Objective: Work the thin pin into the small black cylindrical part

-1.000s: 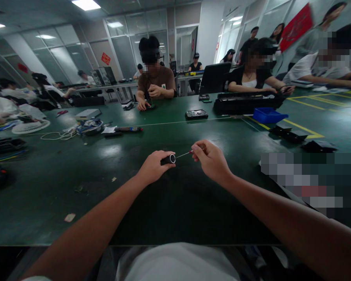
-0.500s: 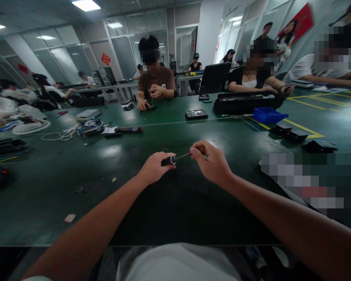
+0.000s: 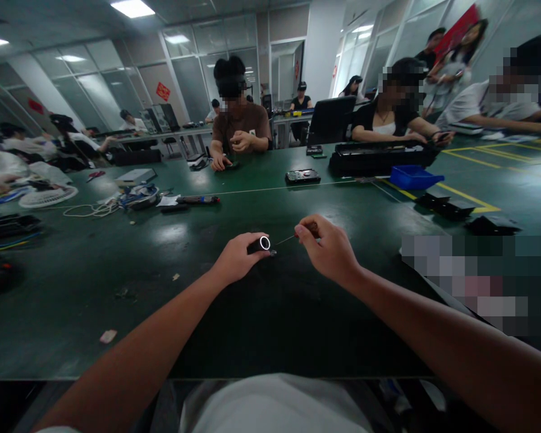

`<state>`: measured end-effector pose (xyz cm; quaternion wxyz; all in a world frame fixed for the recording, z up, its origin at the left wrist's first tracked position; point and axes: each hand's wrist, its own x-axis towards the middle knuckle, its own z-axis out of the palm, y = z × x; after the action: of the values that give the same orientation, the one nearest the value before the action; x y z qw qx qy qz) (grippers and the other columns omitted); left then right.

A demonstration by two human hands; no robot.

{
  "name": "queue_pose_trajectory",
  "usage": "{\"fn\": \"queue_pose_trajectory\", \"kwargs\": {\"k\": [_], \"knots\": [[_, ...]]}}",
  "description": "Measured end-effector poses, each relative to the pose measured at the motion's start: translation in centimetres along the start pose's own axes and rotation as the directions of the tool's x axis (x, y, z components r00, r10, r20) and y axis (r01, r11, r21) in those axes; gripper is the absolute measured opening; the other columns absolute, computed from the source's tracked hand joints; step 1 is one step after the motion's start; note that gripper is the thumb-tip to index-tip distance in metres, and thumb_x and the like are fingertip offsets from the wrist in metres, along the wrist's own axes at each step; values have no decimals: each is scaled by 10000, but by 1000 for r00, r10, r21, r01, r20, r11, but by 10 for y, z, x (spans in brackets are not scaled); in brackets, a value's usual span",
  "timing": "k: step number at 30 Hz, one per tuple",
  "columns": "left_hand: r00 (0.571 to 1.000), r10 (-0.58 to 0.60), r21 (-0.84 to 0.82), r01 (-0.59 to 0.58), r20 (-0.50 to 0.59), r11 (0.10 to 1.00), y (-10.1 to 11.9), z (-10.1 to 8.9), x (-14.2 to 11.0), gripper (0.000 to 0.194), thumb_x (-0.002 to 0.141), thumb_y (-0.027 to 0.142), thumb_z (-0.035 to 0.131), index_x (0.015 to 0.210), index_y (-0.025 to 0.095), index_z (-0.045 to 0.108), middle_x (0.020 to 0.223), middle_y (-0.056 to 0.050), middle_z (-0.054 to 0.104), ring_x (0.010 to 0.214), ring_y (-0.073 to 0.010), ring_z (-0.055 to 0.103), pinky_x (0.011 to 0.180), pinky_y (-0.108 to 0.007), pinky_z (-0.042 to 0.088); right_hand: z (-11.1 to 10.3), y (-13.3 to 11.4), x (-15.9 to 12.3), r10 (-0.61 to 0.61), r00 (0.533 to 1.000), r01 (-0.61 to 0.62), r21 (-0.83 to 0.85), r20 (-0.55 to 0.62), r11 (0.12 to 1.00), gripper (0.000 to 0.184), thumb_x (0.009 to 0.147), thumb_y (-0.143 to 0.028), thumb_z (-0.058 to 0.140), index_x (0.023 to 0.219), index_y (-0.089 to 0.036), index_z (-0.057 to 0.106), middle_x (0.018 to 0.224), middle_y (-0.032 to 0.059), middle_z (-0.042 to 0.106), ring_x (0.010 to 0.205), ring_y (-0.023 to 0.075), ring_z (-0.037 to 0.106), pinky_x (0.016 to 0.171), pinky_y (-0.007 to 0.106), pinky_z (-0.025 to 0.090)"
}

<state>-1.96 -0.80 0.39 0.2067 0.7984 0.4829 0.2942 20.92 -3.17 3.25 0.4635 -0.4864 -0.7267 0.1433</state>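
My left hand (image 3: 238, 260) is closed around a short black cylinder (image 3: 255, 246), whose end with a bright ring faces right. Just under that end, by the thumb tip, a small shiny piece (image 3: 273, 253) shows; I cannot make out what it is. In my right hand (image 3: 331, 248) a thin-shafted screwdriver (image 3: 287, 240) is pinched between thumb and fingers, its reddish handle mostly hidden by them. The shaft points left toward the cylinder's end, with its tip a little apart from the ring. Both hands are over the green tabletop (image 3: 293, 325).
Ahead lie a hard drive (image 3: 303, 175), a long black housing (image 3: 383, 157) and a blue tray (image 3: 415, 178). Black brackets (image 3: 491, 226) are at right. Left are a cable bundle (image 3: 137, 196) and a dark tool (image 3: 198, 199). A co-worker (image 3: 241, 123) sits opposite.
The screwdriver has drawn slightly right, away from the cylinder's end. The cylinder has turned a little, its ring looks brighter, and a small shiny piece now shows beneath it.
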Motion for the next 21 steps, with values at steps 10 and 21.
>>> {"fn": "queue_pose_trajectory", "kwargs": {"k": [10,21], "knots": [[987,-126,-331,86,-100,940,-6,4,3,394,924,308,562,1303,207,522,1184,-73,651,1101,-209,610,1011,-380,462,-1,0,0,-4,1000,4,2,10,1000,186,958,-358,508,865,-219,587,712,20,647,650,182,612,616,319,424],[999,-19,94,15,45,995,12,7,0,263,923,406,599,1096,210,625,1043,-64,655,936,-226,605,837,-374,485,-1,-1,1,-4,1000,4,-22,11,1000,181,962,-349,509,880,-212,595,726,26,662,667,184,631,634,319,443]]}}
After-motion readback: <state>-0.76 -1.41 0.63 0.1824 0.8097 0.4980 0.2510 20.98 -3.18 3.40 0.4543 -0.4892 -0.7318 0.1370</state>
